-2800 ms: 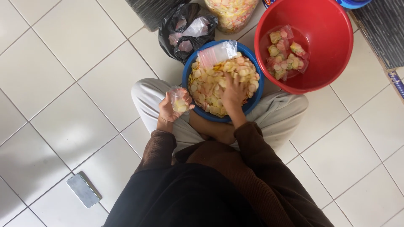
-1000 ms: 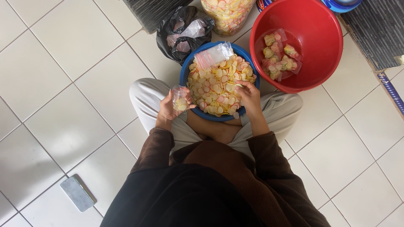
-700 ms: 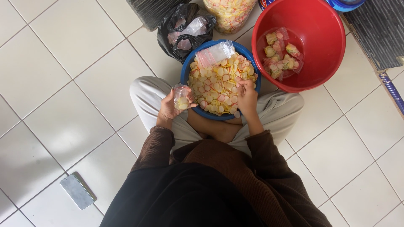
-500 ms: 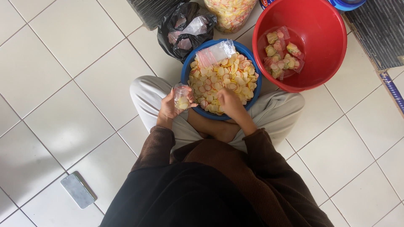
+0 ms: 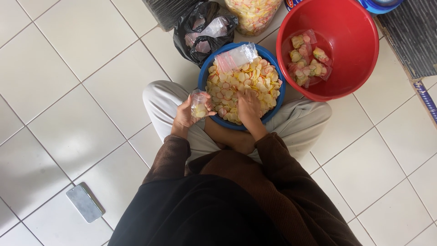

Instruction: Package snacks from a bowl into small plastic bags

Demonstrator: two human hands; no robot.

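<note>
Your left hand (image 5: 185,114) holds a small clear plastic bag (image 5: 199,104), partly filled with crackers, just left of the round blue plastic basin (image 5: 203,77) resting on your lap. Your right hand (image 5: 248,105) is pressed down into the basin's pale yellow and pink round crackers (image 5: 232,84), fingers curled among them. A big red plastic tub (image 5: 359,54) holding filled bags stands on the tiled floor just beyond.

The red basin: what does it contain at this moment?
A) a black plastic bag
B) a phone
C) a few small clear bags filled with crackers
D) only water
C: the red basin holds several small filled clear bags lying against its left inner wall.
</note>
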